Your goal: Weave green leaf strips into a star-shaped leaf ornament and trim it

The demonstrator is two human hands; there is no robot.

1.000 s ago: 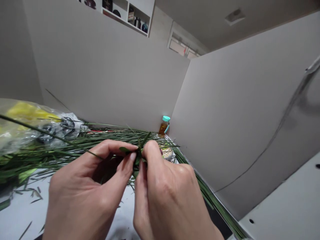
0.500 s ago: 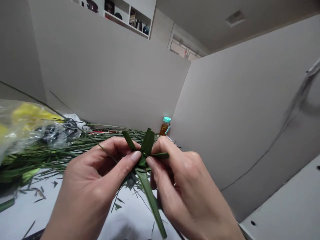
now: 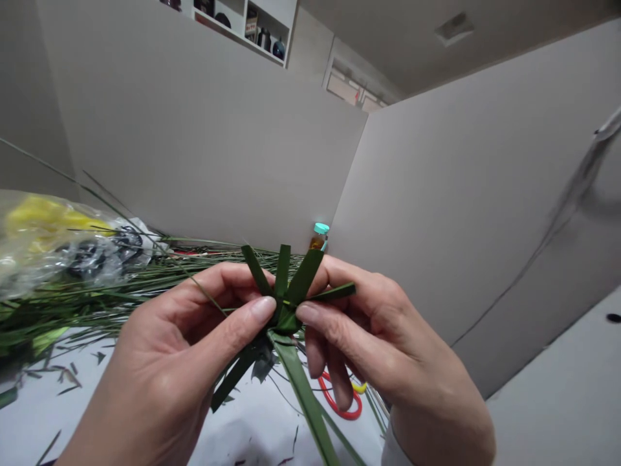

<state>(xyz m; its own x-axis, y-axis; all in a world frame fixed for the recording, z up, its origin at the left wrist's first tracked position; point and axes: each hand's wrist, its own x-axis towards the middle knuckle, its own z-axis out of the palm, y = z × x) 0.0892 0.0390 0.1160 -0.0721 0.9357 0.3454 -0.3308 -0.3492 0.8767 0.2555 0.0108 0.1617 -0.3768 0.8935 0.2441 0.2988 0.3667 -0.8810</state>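
Between my two hands is a small woven piece of green leaf strips [image 3: 288, 320], several flat ends fanning upward and one long strip hanging down toward the lower edge. My left hand [image 3: 189, 349] pinches its left side between thumb and fingers. On the other side, my right hand [image 3: 373, 323] grips it with thumb and index finger, the remaining fingers curled below. A dark strip end juts out to the lower left under my left thumb. The fingertips behind the weave are hidden.
A heap of long green leaf blades [image 3: 194, 265] lies along the back left, beside clear plastic bags [image 3: 97, 252] with yellow and black contents. At the back corner stands a bottle with a turquoise lid [image 3: 321, 228]. Red-handled scissors [image 3: 347, 414] lie under my right hand. Leaf scraps dot the white tabletop [image 3: 233, 421].
My right hand has turned and spread a little, so more strip ends fan out at the top. The red handle has come into sight below it. The view has shifted slightly.
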